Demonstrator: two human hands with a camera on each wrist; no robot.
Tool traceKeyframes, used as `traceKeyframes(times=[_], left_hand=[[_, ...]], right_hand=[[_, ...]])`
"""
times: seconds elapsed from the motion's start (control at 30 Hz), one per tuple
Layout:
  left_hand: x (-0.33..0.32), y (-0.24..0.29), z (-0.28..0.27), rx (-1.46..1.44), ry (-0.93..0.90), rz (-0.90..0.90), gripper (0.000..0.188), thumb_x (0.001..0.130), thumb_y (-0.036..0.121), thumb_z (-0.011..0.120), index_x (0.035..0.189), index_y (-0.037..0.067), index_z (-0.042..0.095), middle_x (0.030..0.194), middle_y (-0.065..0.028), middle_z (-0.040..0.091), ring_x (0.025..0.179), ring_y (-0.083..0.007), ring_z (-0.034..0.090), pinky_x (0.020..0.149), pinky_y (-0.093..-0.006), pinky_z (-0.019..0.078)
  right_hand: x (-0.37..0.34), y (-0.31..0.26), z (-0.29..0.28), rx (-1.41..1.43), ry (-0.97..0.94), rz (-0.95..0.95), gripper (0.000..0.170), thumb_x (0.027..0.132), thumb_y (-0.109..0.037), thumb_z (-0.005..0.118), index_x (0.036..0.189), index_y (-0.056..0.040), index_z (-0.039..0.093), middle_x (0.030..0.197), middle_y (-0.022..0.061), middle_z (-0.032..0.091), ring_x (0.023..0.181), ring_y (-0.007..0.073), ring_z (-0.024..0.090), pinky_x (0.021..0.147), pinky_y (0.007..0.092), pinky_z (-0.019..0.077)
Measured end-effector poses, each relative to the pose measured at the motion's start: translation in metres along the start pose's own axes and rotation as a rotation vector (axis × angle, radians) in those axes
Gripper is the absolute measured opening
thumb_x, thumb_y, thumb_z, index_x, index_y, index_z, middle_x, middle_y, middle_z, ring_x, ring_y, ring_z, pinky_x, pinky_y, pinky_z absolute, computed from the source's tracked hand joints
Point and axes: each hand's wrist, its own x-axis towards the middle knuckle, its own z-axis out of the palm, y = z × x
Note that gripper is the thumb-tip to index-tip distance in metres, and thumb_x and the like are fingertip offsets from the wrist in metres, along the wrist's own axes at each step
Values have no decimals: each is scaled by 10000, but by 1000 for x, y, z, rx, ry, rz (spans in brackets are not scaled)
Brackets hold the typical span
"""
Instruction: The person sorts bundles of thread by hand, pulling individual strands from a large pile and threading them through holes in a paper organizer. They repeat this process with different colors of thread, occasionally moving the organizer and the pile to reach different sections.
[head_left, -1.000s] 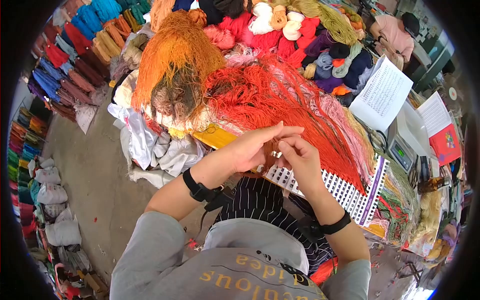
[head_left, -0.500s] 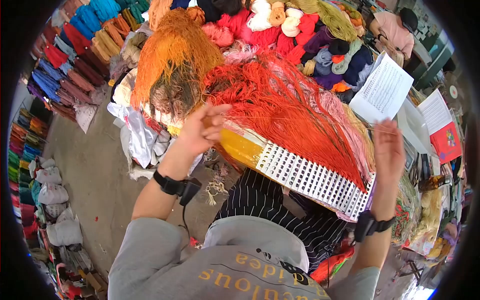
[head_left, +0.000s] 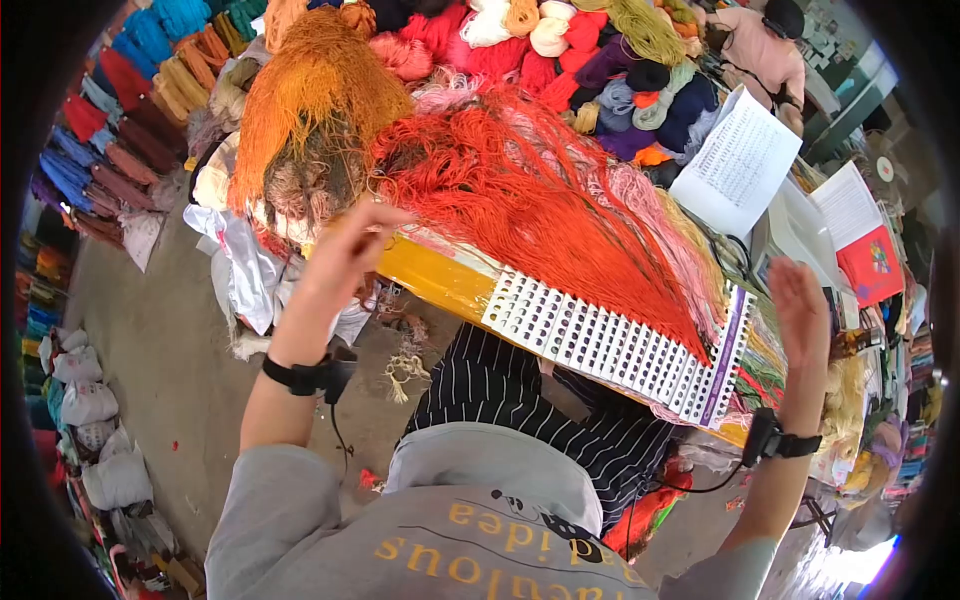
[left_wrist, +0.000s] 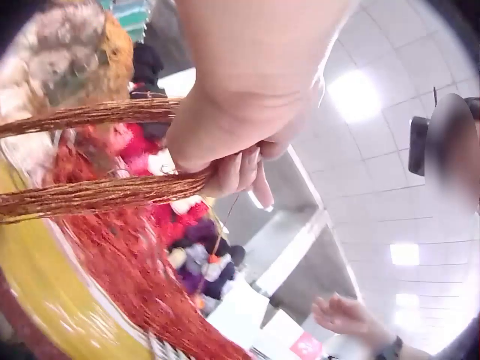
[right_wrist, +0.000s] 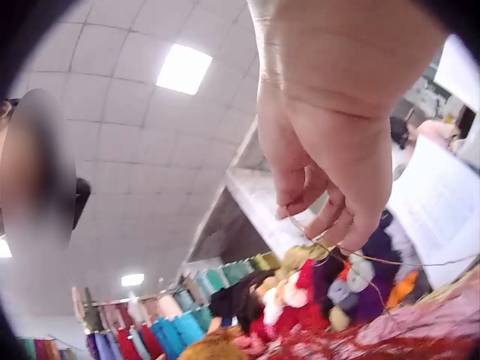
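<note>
My left hand (head_left: 345, 248) is raised over the left end of the yellow board edge (head_left: 425, 275). In the left wrist view its curled fingers grip a looped hank of rust-brown thread (left_wrist: 105, 195), whose two strands run off to the left. Far to the right, my right hand (head_left: 800, 310) is up beside the white strip. The right wrist view has its fingertips pinching a thin thread (right_wrist: 420, 265), which trails off rightward. Between the hands, long red threads (head_left: 560, 240) fan across the table toward a white card strip (head_left: 590, 335) with rows of holes.
An orange-brown mound of thread (head_left: 320, 90) stands at the back left. Yarn balls (head_left: 620, 100) pile up behind the red threads. A printed sheet (head_left: 735, 165) and a red booklet (head_left: 870, 265) lie at right. Another person (head_left: 760, 55) is at the far right.
A second ago both hands were together over the strip's left end. They have since parted widely, the left hand leftward and the right hand rightward. The head view has shifted slightly.
</note>
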Motion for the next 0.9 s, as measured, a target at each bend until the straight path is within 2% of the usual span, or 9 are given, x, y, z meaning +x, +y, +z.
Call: traceKeyframes(times=[0.03,0.1,0.2,0.23,0.37,0.47,0.53,0.63,0.9], left_hand=[[1,-1,26,141,-8,-2,424,976,371,368,1051,34,615,755,22,487,566,-46,392,562,-191,344],[13,-15,54,375,-231,185,314,964,258,401,1012,56,637,925,1,465,630,-23,349,556,-176,260],[19,-17,112,433,-334,431,237,919,200,508,1083,76,627,1029,-19,462,911,-104,458,780,-239,387],[23,-19,124,411,-408,445,207,901,180,543,1059,81,634,1017,-34,465,987,-145,462,868,-285,377],[26,-27,147,279,-604,355,158,891,171,566,991,57,609,999,-31,479,991,-127,460,863,-280,372],[26,-28,142,186,-593,390,132,898,183,560,926,57,584,907,-9,511,801,-76,489,694,-225,401],[20,-18,121,-123,-464,-53,134,924,194,517,866,75,539,709,17,489,543,-26,400,478,-169,305],[21,-21,83,-311,-380,-134,161,950,216,473,845,97,501,575,52,397,421,-5,260,381,-171,174],[13,-39,15,-370,-347,-333,186,966,238,448,950,74,534,586,64,366,425,-15,267,385,-165,204]], right_hand=[[-6,4,43,-135,-95,-1,170,910,-155,528,958,-3,585,1131,151,588,1089,238,539,989,382,398],[-15,15,107,-323,-209,14,158,900,-161,537,894,-19,607,1213,148,548,1146,217,496,1000,365,359],[-23,29,163,-531,-436,48,163,883,-164,561,836,-21,623,1270,140,509,1184,194,452,994,339,333],[-25,34,177,-554,-509,28,172,880,-172,569,820,-22,627,1290,137,490,1191,190,440,989,335,326],[-34,44,202,-595,-618,68,183,883,-201,576,843,-32,630,1338,127,439,1209,187,416,977,327,324],[-37,43,196,-569,-611,104,183,890,-207,570,847,-38,623,1339,139,438,1209,191,416,981,341,327],[-36,43,178,-323,-497,139,184,891,-214,569,866,-38,615,1337,159,441,1238,201,394,1021,362,306],[-35,31,154,-76,-454,125,154,891,-195,563,912,-44,586,1336,169,441,1279,246,366,1080,422,248],[-20,37,69,694,-169,24,142,925,-141,495,848,-31,540,1297,172,464,1295,300,337,1117,506,201]])
